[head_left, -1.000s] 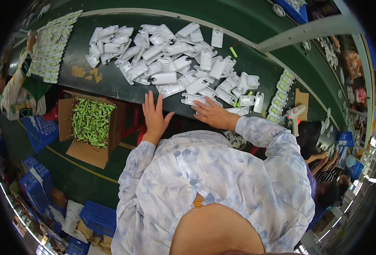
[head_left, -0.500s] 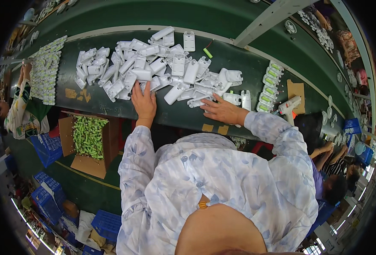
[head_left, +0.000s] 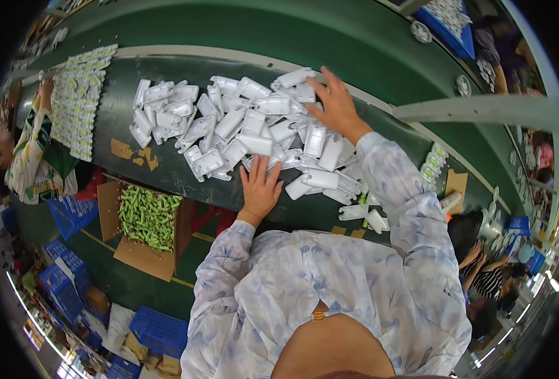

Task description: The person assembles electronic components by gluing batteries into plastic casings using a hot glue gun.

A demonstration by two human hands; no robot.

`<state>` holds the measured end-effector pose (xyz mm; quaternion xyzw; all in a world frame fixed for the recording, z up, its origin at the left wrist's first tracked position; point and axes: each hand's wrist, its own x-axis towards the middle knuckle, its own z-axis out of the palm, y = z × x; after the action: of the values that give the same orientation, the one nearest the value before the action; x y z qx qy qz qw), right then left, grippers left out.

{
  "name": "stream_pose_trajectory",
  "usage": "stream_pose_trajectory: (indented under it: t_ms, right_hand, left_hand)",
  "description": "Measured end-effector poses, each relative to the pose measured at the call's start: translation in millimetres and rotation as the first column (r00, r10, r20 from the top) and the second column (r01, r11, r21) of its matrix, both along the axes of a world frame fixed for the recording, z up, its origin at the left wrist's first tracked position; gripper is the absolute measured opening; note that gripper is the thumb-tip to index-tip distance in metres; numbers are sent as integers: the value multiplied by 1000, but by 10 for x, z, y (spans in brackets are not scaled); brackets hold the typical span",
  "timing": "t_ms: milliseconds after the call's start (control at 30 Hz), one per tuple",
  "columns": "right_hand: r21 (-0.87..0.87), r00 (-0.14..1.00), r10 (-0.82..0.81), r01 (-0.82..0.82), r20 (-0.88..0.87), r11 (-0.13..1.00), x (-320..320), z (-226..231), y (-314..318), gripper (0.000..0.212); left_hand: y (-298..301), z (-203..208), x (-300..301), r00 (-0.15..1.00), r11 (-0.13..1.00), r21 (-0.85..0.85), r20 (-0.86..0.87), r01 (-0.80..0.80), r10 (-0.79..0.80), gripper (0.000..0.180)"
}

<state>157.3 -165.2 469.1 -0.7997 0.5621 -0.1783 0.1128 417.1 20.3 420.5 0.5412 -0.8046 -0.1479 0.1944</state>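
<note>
A heap of white plastic casings (head_left: 254, 122) is spread over the dark green work surface (head_left: 191, 68). My left hand (head_left: 261, 189) lies at the near edge of the heap, fingers spread, its fingertips close to one casing; whether they touch is hard to tell. At the heap's far right side my right hand (head_left: 337, 104) reaches over the casings with fingers stretched apart, holding nothing visible. By my right forearm a green battery cell (head_left: 363, 196) shows among a few casings near the front edge. Part of the heap is hidden behind that arm.
An open cardboard box (head_left: 144, 258) of green battery cells stands left of me below the surface edge. Rows of filled casings (head_left: 77, 104) lie far left beside a co-worker (head_left: 30, 158). More filled casings (head_left: 434, 163) sit at right, near a cardboard piece (head_left: 456, 190). A metal beam (head_left: 475, 108) crosses upper right.
My right hand has moved from the heap's near right side to its far side. My left hand stays at the near edge. The view has shifted, and the casings at right sit closer together.
</note>
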Motion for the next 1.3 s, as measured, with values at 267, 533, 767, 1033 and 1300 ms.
stream_pose_trajectory:
  t_ms: [267, 533, 767, 1033, 1300]
  right_hand:
    - [179, 989, 110, -90, -100, 980, 455, -9, -264, 63]
    - [56, 938, 285, -279, -198, 959, 250, 461, 235, 59]
    - [1, 996, 92, -92, -12, 996, -86, 351, -351, 34]
    - [378, 974, 209, -163, -85, 911, 113, 221, -239, 65]
    - [391, 979, 142, -76, -144, 917, -13, 216, 100, 64]
  left_hand:
    - [199, 490, 243, 968, 1000, 14, -250, -11, 14, 50]
    - [2258, -691, 907, 866, 724, 497, 128, -478, 483, 29]
    - [2055, -2174, 947, 970, 617, 785, 191, -59, -151, 61]
    - [1627, -3076, 659, 967, 741, 630, -232, 233, -106, 47]
    - [1057, -3353, 311, 885, 713, 569, -438, 409, -158, 45]
